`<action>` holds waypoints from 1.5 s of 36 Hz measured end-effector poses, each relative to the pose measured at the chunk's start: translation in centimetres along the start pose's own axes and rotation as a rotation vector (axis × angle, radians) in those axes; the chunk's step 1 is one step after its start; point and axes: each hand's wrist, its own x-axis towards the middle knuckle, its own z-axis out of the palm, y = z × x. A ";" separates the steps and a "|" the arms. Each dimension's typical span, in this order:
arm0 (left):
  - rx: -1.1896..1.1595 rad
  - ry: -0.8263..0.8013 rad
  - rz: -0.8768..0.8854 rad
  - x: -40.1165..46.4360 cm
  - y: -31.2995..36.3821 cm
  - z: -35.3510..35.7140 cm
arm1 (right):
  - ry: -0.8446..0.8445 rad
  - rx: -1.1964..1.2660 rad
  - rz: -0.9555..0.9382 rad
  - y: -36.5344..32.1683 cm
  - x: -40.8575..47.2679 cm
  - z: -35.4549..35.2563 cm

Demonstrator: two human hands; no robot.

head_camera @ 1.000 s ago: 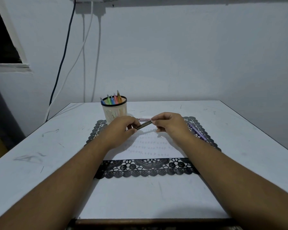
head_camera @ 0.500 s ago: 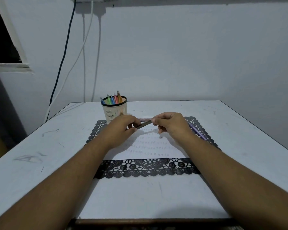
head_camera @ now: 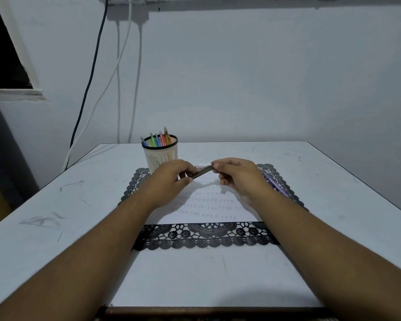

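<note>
still, almost nothing has shifted over the last second: the left hand point(head_camera: 171, 176) and right hand point(head_camera: 237, 174) each pinch one end of the dark pen point(head_camera: 202, 171) above the paper point(head_camera: 208, 205), so pulling it apart seems barely begun.

left hand point(head_camera: 171, 176) + right hand point(head_camera: 237, 173) | both pinch dark pen point(head_camera: 202, 171) | above paper point(head_camera: 208, 205)

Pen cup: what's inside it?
Coloured pens stand in the pen cup: blue, green, pink and orange tops show above the rim. Their lower ends and the cup's bottom are hidden by its wall.
</note>
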 end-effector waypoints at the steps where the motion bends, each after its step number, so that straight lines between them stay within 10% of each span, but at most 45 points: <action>1: -0.003 0.002 0.002 0.0 0.1 0.0 | -0.003 0.029 0.024 0.0 0.0 0.0; 18: 0.103 0.058 0.112 -0.3 1.1 -0.2 | -0.047 0.198 0.295 -0.4 0.5 -0.8; 54: 0.122 0.073 0.057 -0.2 0.8 -0.2 | -0.040 -0.299 -0.153 -0.8 0.2 -0.7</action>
